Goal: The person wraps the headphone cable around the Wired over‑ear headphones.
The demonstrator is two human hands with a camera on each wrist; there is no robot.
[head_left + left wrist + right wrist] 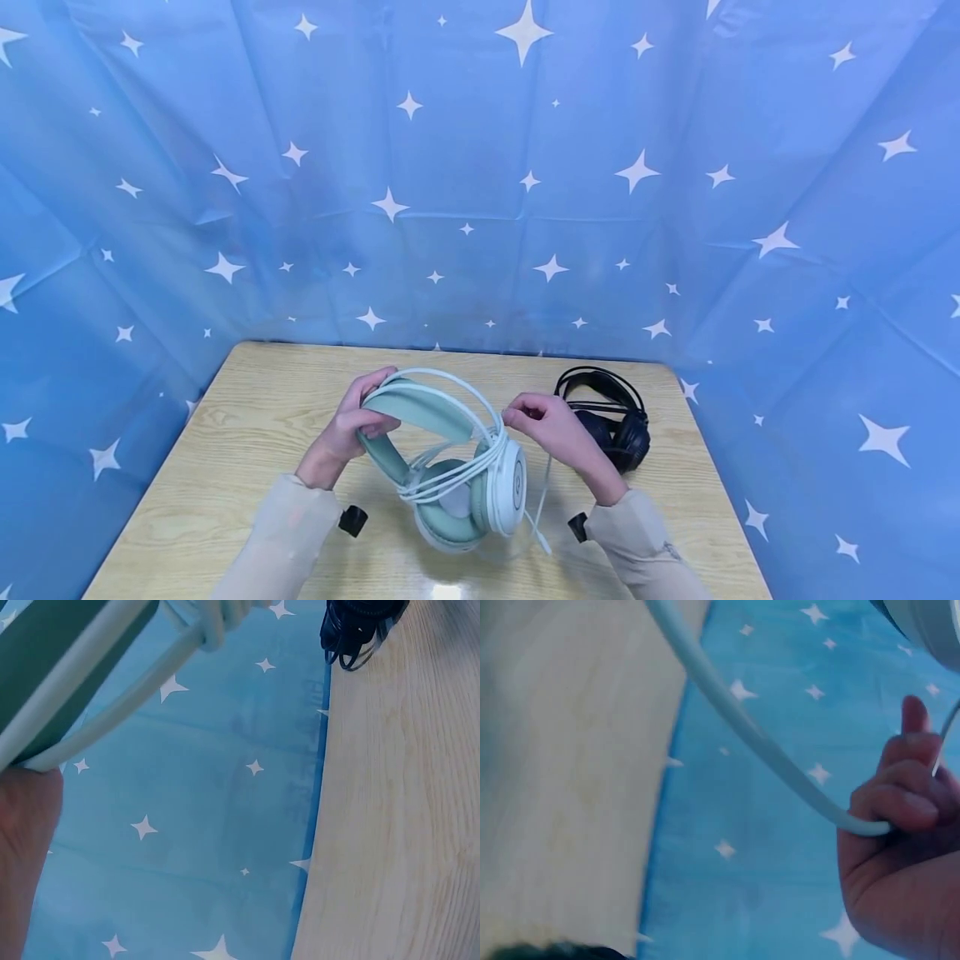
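A mint-green and white over-ear headset (431, 410) is held tilted above the table, its ear cushions facing partly towards me. My left hand (352, 423) grips its padded headband on the left side; in the left wrist view only part of that hand (26, 840) shows below the band. Several turns of white cable (457, 479) run round the ear cups. My right hand (558, 429), right of the headset, holds the cable in curled fingers. From that hand in the right wrist view, a length of cable (757, 742) curves up and left.
A black headset (632, 442) with its own cable lies on the wooden table (247, 433), behind and beside my right wrist. Blue star-patterned cloth (465, 167) hangs along the table's back and sides.
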